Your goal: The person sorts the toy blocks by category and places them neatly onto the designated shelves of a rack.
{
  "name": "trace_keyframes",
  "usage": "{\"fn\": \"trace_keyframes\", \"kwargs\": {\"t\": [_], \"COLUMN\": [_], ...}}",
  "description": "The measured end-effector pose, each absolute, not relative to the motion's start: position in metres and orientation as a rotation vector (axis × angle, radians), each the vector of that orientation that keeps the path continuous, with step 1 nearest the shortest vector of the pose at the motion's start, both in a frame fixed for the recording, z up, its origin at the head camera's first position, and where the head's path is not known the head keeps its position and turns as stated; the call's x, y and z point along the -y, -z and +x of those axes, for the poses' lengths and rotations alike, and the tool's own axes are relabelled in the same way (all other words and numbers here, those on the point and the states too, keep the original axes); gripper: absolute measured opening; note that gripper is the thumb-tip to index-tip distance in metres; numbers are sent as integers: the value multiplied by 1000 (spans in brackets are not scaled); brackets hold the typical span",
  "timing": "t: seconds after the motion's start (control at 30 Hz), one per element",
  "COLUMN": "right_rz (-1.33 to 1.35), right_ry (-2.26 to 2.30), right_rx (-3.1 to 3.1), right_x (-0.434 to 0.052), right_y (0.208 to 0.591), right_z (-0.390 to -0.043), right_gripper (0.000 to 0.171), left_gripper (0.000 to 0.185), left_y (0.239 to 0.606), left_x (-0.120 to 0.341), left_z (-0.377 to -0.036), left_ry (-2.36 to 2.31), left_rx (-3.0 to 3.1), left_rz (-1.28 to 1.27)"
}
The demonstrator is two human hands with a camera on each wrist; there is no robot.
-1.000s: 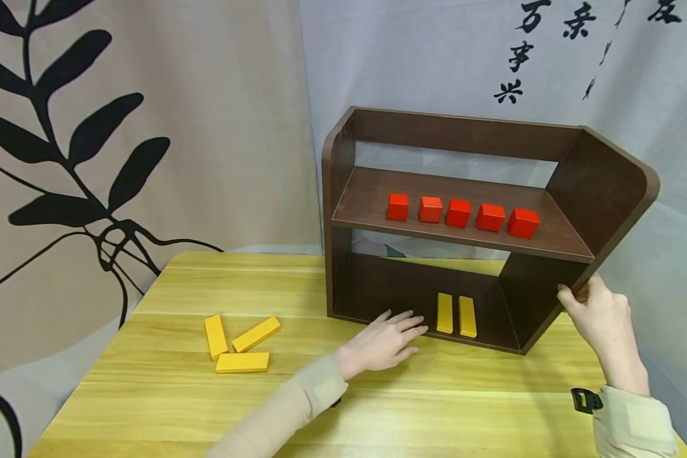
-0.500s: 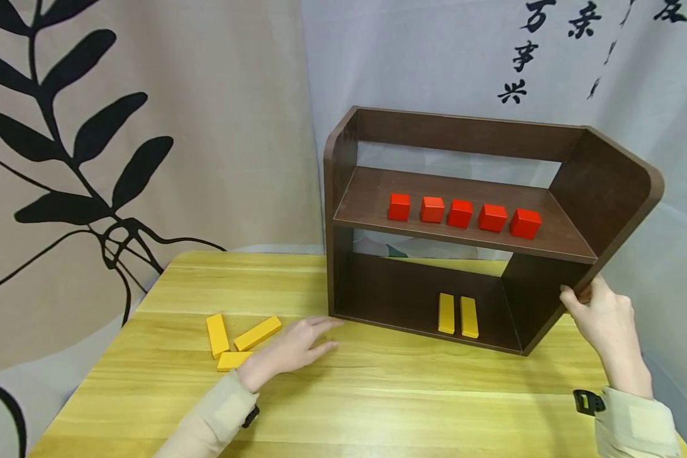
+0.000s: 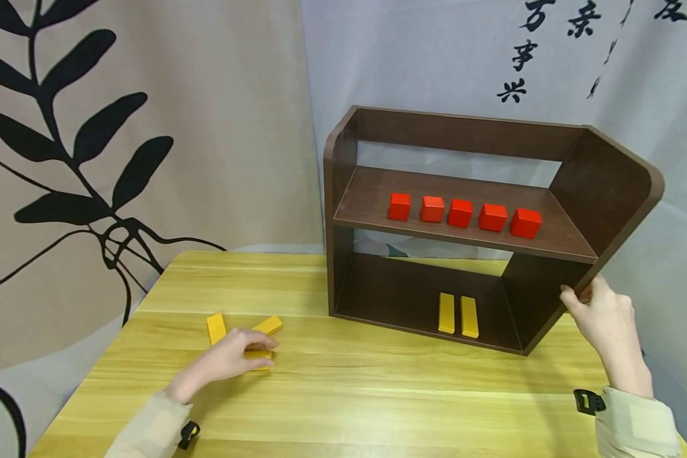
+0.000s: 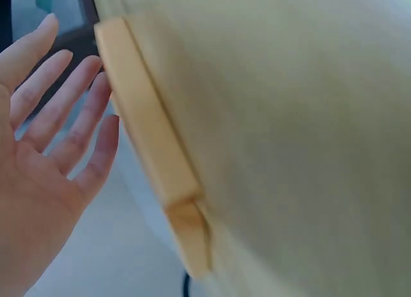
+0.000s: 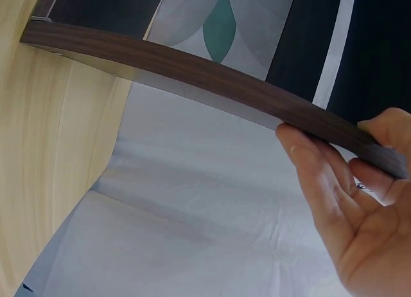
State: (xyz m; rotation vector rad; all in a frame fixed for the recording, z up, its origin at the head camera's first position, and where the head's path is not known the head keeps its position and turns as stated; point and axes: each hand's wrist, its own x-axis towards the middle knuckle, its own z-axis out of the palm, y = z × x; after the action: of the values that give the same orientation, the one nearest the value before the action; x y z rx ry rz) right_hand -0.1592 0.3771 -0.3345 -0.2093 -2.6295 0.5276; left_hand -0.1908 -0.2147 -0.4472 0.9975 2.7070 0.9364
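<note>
My left hand (image 3: 226,357) is over a loose group of yellow blocks on the table, thumb and fingers apart. Beneath its fingers lies the nearest yellow block (image 3: 263,355), partly covered. In the left wrist view the palm and spread fingers (image 4: 64,117) come up beside a long yellow block (image 4: 144,117). My right hand (image 3: 603,327) grips the front edge of the right side panel of a dark brown two-tier shelf (image 3: 601,184). The right wrist view has the thumb on one face of that panel (image 5: 192,75) and the fingers on the other.
Several red cubes (image 3: 460,214) stand in a row on the upper tier. Two yellow blocks (image 3: 446,313) are side by side on the lower tier. Two more yellow blocks, one left (image 3: 215,326) and one behind (image 3: 270,325), flank my left hand on the wooden table (image 3: 378,407).
My left hand has moved left from the shelf's lower front edge to the loose yellow blocks. The right hand keeps its grip on the side panel.
</note>
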Motion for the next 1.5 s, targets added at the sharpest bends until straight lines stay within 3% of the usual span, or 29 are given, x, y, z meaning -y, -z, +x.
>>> {"fn": "trace_keyframes", "kwargs": {"t": [0.5, 0.8, 1.1, 1.5], "right_rz": [-219, -220, -232, -242], "right_ry": [-526, -530, -531, -526], "right_rx": [2644, 2643, 2653, 2659], "right_x": [-376, -376, -376, -376], "right_y": [335, 334, 334, 334], "right_z": [-159, -160, -160, -156], "right_gripper": [26, 27, 27, 27], "left_gripper": [29, 29, 42, 39], "left_y": [448, 453, 448, 443], "left_x": [252, 244, 239, 228], "left_z": [-186, -187, -184, -184], "left_ry": [-827, -828, -701, -759], "left_rx": [-2788, -2839, -2809, -2759], "left_rz": [867, 891, 939, 999]}}
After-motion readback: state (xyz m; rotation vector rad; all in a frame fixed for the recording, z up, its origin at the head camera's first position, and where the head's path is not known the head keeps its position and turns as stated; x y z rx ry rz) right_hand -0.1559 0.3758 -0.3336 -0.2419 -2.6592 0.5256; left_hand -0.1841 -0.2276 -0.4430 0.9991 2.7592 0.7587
